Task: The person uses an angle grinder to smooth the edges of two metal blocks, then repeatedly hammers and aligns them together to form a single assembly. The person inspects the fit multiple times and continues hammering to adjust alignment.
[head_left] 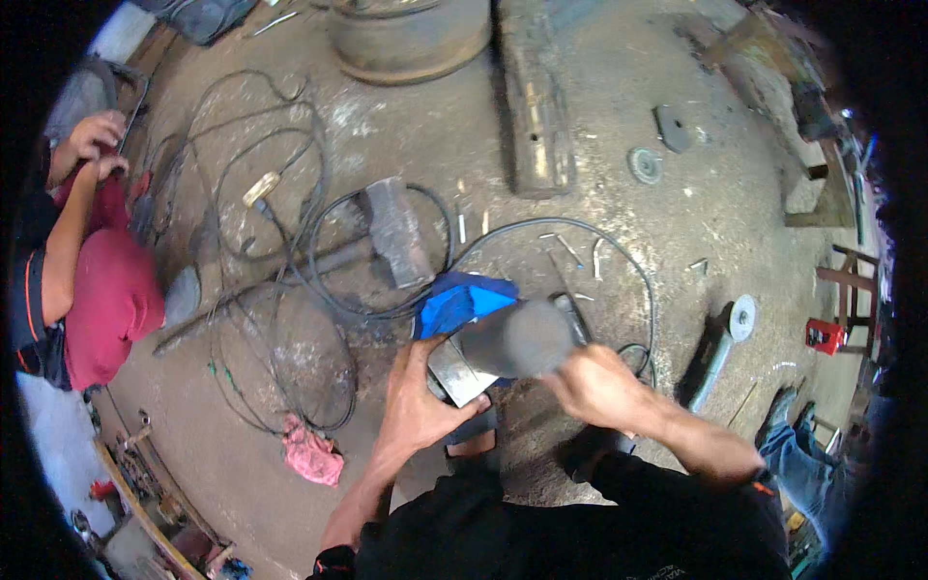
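My left hand (418,398) grips a small grey metal plate (458,375) held low over the dirty floor, thumb on its near edge. My right hand (599,385) is closed on a dark grey tool (517,338), which is blurred and lies across the plate's far side. A black cable (633,266) loops over the floor behind and runs back toward my right hand. A blue cloth (462,298) lies just beyond the plate. My foot shows below the plate.
A sledgehammer (391,232) lies among tangled black cables (290,193). A pink rag (311,454) lies near left. An angle grinder (723,340) lies right. A steel beam (536,106) and a wheel rim (406,39) lie far. A person in red shorts (101,290) crouches left.
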{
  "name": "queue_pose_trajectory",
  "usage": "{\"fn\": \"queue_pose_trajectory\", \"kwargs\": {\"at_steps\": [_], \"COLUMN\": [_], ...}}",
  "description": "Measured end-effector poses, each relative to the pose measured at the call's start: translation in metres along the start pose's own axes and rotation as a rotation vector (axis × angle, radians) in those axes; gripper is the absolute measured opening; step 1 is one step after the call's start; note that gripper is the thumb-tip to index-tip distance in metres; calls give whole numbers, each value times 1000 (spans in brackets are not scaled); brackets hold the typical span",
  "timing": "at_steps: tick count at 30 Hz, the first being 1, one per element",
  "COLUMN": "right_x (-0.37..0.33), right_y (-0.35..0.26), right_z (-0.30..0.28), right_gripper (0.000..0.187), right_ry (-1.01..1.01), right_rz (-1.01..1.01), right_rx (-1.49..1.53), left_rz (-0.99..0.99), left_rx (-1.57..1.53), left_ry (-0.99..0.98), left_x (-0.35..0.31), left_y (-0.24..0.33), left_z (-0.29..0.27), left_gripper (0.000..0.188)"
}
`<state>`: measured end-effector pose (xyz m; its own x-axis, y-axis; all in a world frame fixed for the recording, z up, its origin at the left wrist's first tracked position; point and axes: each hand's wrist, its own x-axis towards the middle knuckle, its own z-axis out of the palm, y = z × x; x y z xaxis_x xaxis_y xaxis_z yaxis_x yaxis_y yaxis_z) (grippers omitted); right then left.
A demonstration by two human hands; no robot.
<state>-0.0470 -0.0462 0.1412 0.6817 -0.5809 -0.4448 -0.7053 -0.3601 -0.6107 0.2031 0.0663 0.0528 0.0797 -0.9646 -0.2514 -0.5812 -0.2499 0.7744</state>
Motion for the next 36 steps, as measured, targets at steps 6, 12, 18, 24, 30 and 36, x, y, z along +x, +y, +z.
{"fn": "queue_pose_trajectory", "kwargs": {"at_steps": [6,12,18,24,30,36], "right_x": [-3,0,5,8,25,43], "right_y": [15,43,46,103,96,59], "right_z": [4,17,31,56,109,122], "right_gripper": [26,24,37,44,67,76], "right_ry": [512,209,29,350,156,223], "right_rz": [75,160,-104,195,118,399], "right_rx": [355,109,232,462,1347,1503], "left_rz": [-177,-174,12,-289,-665,-751], "left_rx": [38,4,192,-359,-1623,-1655], "left_ry": [8,21,-34,-12,-9,-101], "left_x": [-1,3,17,14,-3,-8], "left_y": [10,5,17,-7,-36,-49], "left_z": [-4,0,0,-2,30,48], "left_gripper": [93,86,86,74,64,67]}}
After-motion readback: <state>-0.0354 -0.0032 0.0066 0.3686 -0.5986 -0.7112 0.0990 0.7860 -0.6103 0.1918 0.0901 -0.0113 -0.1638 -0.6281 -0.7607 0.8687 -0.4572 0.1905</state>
